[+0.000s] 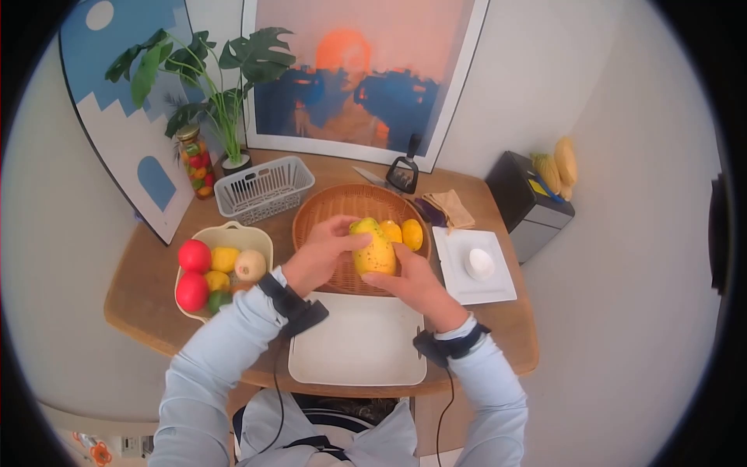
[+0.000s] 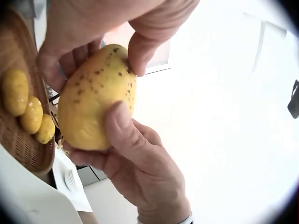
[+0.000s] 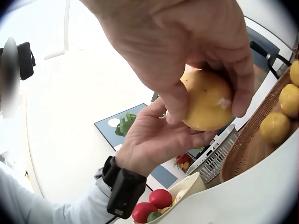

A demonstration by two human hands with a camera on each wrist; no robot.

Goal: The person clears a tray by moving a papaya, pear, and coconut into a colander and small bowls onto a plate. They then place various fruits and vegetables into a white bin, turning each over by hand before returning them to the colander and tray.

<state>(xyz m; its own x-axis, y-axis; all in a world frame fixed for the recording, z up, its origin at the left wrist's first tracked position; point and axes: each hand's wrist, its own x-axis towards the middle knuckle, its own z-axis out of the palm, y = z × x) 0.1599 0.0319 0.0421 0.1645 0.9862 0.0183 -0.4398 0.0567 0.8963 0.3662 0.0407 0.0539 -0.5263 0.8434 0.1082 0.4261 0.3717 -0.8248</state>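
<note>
Both hands hold a speckled yellow papaya (image 1: 373, 255), greenish at its upper end, above the round wicker basket (image 1: 331, 204). My left hand (image 1: 317, 253) grips its upper left side, thumb across the front. From the lower right my right hand (image 1: 419, 282) cups it, with the thumb pressed on the skin in the left wrist view. Brown spots dot the papaya (image 2: 96, 100) there. A small pale mark shows on the end of the papaya (image 3: 208, 105) in the right wrist view. Several smaller yellow fruits (image 1: 412, 234) lie in the basket's right side.
Nearest the body lies a white tray (image 1: 358, 342). On the left stands a cream bowl (image 1: 267, 243) of fruit; behind it are a grey plastic basket (image 1: 264, 191) and a jar (image 1: 194, 163). A white plate (image 1: 498, 288), a knife (image 1: 367, 176) and a black-handled tool (image 1: 403, 175) also lie around.
</note>
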